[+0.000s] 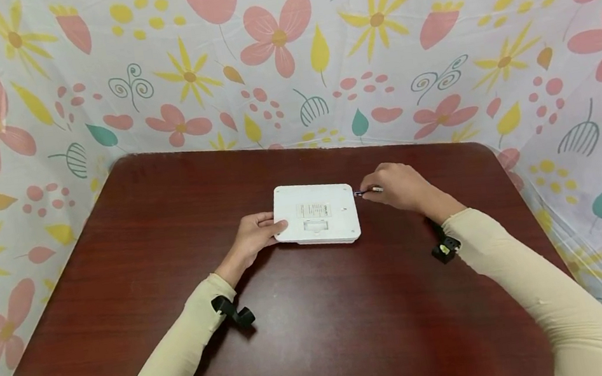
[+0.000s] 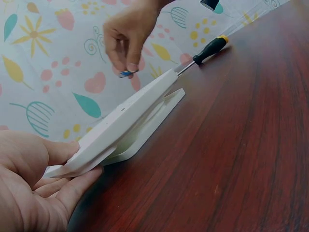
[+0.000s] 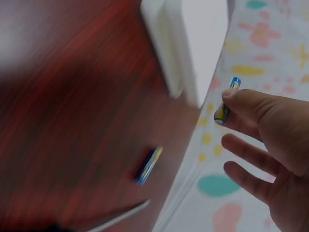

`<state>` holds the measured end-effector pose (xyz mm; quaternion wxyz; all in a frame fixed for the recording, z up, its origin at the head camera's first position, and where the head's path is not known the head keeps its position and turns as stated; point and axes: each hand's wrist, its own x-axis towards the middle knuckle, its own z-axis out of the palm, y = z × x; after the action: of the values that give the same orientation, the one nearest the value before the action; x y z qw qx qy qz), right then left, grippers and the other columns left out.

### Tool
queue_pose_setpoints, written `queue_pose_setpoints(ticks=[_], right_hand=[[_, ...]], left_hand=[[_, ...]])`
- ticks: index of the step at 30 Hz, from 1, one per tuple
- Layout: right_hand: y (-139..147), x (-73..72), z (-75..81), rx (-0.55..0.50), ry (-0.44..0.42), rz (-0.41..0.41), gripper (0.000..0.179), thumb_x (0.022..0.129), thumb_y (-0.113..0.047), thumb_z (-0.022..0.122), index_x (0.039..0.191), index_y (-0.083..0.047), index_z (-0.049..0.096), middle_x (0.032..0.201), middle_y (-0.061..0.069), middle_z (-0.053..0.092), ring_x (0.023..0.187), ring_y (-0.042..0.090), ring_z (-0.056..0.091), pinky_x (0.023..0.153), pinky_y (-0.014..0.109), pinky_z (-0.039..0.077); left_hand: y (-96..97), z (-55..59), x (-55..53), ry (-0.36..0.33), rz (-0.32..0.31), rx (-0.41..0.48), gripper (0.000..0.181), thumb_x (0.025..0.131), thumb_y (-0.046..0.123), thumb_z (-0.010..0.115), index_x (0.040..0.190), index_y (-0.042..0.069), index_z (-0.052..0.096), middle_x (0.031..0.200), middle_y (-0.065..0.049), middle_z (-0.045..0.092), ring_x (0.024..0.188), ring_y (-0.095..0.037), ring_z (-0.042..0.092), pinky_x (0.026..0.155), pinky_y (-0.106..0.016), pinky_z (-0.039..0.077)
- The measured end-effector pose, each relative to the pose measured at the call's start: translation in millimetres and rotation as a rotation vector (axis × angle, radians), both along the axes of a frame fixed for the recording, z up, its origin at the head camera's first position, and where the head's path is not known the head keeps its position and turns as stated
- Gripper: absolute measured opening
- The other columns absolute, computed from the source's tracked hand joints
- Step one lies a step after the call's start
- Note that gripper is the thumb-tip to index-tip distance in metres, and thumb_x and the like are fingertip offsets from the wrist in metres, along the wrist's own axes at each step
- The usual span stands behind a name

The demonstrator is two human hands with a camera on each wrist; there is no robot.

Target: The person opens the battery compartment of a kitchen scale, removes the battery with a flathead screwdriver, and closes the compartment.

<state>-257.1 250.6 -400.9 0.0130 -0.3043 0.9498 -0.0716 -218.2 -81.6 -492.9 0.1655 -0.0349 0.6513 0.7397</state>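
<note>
A flat white device [image 1: 286, 206], which looks like a small kitchen scale, is underside up, showing a printed label and a battery recess [image 1: 316, 225]. My left hand [image 1: 254, 236] grips its left edge, thumb above and fingers beneath. Beyond its right edge, my right hand [image 1: 399, 186] pinches a small blue battery [image 3: 228, 101] between thumb and forefinger, apart from the scale. In the right wrist view the other fingers stand loosely away from the battery. A second blue battery [image 3: 149, 165] lies on the table near the scale.
A screwdriver [image 2: 211, 50] with a dark, yellow-ended handle lies on the brown table [image 1: 297, 323] beyond the scale. Its metal shaft [image 3: 120, 216] shows in the right wrist view. Flower-printed cloth [image 1: 289, 106] hangs behind the table and along its sides.
</note>
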Motion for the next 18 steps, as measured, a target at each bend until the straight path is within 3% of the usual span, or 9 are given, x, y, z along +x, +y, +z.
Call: queue_pose_setpoints(ticks=[9, 18], right_hand=[[33.8, -7.9, -18.8, 0.001, 0.020, -0.023, 0.015, 0.089, -0.015, 0.081, 0.103, -0.012, 0.081, 0.101, 0.005, 0.077, 0.099, 0.030, 0.065, 0.079, 0.050, 0.057], [45.5, -11.1, -36.0, 0.035, 0.009, -0.084, 0.012, 0.090, -0.016, 0.080, 0.101, -0.013, 0.080, 0.096, 0.006, 0.074, 0.090, 0.028, 0.061, 0.074, 0.051, 0.056]], left_hand=[[0.4, 0.7, 0.7, 0.001, 0.000, -0.015, 0.040, 0.095, -0.003, 0.070, 0.131, -0.015, 0.059, 0.117, -0.029, 0.069, 0.087, -0.017, 0.071, 0.080, -0.031, 0.063], [0.6, -2.8, -0.1, 0.005, -0.011, 0.001, 0.040, 0.095, -0.003, 0.069, 0.132, -0.015, 0.058, 0.118, -0.029, 0.068, 0.089, -0.018, 0.072, 0.080, -0.031, 0.063]])
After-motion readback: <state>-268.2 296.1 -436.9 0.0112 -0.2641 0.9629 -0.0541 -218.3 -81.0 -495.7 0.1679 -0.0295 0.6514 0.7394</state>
